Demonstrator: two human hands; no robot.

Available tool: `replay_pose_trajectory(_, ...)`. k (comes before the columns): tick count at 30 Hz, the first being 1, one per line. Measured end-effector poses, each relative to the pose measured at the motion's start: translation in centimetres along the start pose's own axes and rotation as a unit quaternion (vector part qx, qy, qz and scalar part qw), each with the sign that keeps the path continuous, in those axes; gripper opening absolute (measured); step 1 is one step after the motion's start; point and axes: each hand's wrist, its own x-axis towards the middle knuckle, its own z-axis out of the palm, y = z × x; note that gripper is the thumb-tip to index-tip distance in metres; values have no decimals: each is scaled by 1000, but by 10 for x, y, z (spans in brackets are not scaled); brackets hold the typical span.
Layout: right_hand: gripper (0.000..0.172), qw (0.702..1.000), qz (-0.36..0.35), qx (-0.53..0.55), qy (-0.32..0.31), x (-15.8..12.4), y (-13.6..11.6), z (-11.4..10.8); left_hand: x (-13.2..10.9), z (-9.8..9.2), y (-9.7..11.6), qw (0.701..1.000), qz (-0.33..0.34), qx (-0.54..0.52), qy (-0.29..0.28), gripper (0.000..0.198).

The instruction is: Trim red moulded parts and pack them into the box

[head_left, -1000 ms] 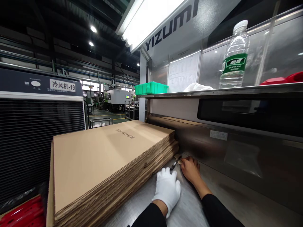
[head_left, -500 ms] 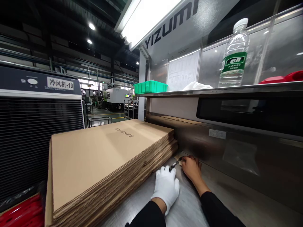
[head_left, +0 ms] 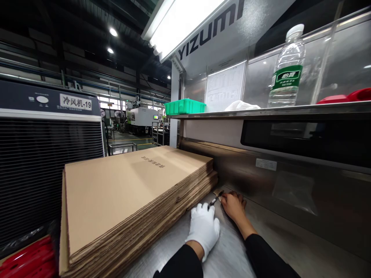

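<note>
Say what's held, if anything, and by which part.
Can't tell if anything is held: the pen's near end meets the gloved left hand, its far end is by the bare right hand; no grip shows clearly.

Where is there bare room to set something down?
Bare worktop lies between the right sleeve and the back panel; the cardboard stack has a bare top too. Crowded: beside the stack, where the gloved left hand, pen-like tool and right hand gather.
</note>
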Motion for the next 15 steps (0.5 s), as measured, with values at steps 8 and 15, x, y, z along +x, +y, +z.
replay_pose_trajectory(8, 24, 1000, -12, -12, 0, -1, -1, 0, -2, -1, 2, 1000, 2, -4, 0, 51)
replay_pose_trajectory(15, 27, 1000, -18, -25, 0, -2, -2, 1, -1, -1, 1, 1000, 5, -2, 3, 49)
